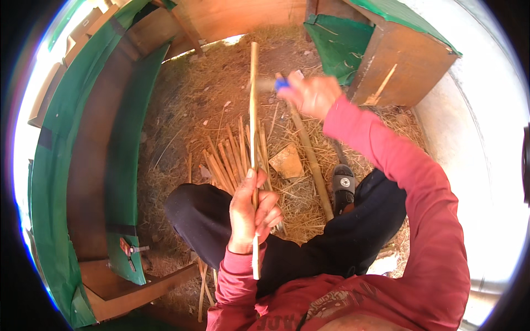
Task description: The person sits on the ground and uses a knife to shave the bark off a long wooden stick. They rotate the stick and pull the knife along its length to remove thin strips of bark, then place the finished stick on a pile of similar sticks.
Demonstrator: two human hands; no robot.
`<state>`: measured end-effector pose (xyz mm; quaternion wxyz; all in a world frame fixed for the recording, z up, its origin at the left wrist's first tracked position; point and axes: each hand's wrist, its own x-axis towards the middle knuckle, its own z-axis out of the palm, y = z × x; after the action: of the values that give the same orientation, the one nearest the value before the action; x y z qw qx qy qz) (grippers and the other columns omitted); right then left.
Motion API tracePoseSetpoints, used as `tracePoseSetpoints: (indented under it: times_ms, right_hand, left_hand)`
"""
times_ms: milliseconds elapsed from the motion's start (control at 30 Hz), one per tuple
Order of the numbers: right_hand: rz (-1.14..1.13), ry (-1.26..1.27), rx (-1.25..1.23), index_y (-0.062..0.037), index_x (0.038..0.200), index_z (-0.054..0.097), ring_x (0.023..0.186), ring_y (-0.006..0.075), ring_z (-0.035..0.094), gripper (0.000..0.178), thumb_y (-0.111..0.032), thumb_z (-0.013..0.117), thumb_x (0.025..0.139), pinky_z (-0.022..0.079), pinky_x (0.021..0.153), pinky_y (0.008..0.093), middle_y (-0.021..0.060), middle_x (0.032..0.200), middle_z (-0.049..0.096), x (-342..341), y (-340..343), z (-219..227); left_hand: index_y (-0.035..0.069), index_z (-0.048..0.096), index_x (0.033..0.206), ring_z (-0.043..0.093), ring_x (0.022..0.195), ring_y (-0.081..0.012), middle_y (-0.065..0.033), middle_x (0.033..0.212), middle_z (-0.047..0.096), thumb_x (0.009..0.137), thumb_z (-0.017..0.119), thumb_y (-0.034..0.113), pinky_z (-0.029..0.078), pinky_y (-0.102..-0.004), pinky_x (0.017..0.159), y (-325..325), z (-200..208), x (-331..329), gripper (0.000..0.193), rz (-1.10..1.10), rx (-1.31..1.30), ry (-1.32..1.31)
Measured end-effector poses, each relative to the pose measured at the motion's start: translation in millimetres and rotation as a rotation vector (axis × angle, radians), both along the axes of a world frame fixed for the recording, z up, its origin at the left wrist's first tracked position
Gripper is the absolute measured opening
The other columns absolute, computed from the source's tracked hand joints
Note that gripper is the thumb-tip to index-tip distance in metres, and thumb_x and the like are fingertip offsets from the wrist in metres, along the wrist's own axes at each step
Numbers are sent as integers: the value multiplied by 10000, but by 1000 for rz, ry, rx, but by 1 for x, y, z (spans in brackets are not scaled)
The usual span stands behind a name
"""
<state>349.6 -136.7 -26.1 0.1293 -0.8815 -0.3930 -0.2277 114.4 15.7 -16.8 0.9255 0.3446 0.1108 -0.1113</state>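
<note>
My left hand (251, 212) is closed around a long, pale wooden stick (254, 110), which looks like split bamboo. The stick points away from me, and its near end sticks out below my wrist. Farther up and to the right, my right hand (314, 95) grips a blue-handled knife (281, 84). Motion smears its blade, which reaches toward the upper part of the stick; I cannot tell whether the two touch. Beyond my left hand, a bundle of similar sticks (225, 160) lies on the straw-strewn ground.
A thick pole (310, 160) and a flat tan block (287, 161) lie between my legs. Green-covered wooden shelving (124, 154) stands at left, holding a small metal tool (131, 249). A wooden box (406, 66) with green covering is at far right, beside a pale wall (475, 138).
</note>
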Motion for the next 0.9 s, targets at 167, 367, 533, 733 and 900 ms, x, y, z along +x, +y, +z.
tracePoseSetpoints:
  times_ms: [167,367,533,733,900]
  right_hand:
    - [-257,35,215,-81,945,522,442,327,541,318,-397,494,969,410,420,428,129,493,495,27,-42,10]
    - [440,71,201,-84,897,551,454,318,567,341,-420,605,897,427,429,420,120,534,539,-62,-9,7]
    - [331,91,183,-80,909,564,436,304,568,374,-452,603,893,440,412,406,102,518,550,-73,-2,-2]
    - [13,-139,181,-77,849,548,453,310,567,359,-427,607,897,442,408,403,117,540,556,-17,-24,19]
    - [-579,-20,251,-69,894,601,570,346,636,519,-547,409,958,516,520,450,156,614,628,45,-53,21]
  left_hand:
    - [195,409,852,188,253,-87,28,394,298,1021,323,457,155,-234,307,2,-13,-9,324,-18,-104,-31]
    - [188,403,867,185,269,-80,28,400,293,1019,335,454,156,-235,324,-1,-14,-9,314,73,39,34]
    - [141,389,843,204,278,-78,22,411,292,1021,334,452,159,-231,323,-8,-11,-13,362,34,206,40]
    - [125,383,824,187,266,-72,9,391,275,1004,390,452,152,-228,309,-15,-15,-17,373,-72,247,-18]
    - [121,378,825,227,339,-60,32,508,294,1028,365,394,172,-221,350,-19,-17,-27,341,-202,254,-10]
